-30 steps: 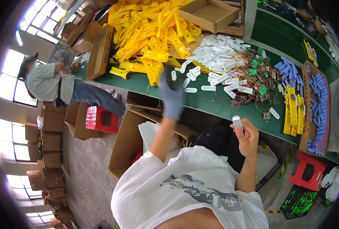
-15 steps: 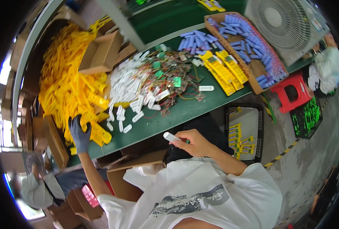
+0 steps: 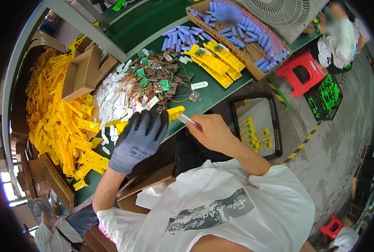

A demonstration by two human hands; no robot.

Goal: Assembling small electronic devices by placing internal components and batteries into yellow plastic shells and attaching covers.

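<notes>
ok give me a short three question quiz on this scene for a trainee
1. Which hand wears the grey glove?
2. True or false: blue cylinders lie both inside and beside the cardboard box near the fan.
3. Fill in the colour: the right hand holds a small ____ piece.

Key: 1. the left hand; 2. true; 3. white
</notes>
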